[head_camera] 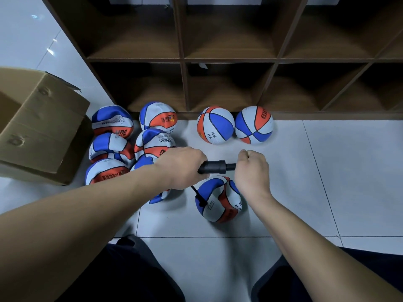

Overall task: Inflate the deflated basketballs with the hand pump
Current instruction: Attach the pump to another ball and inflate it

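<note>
A black hand pump (214, 167) lies level above the floor between my hands. My left hand (182, 167) grips its barrel. My right hand (253, 171) is curled round the handle end, which it hides. A thin black hose (199, 197) runs from the pump down into a partly dented red, white and blue basketball (218, 200) on the tiles below. Several crumpled, deflated balls (111, 147) lie in a heap on the left, partly under my left arm. Two round, full balls (216, 125) (254, 125) rest against the shelf foot.
A dark wooden cubby shelf (229, 59) with bare compartments spans the back. An open cardboard box (41, 127) stands at the left next to the heap. White floor tiles (338, 171) stretch to the right. My knees in dark trousers (130, 277) fill the bottom.
</note>
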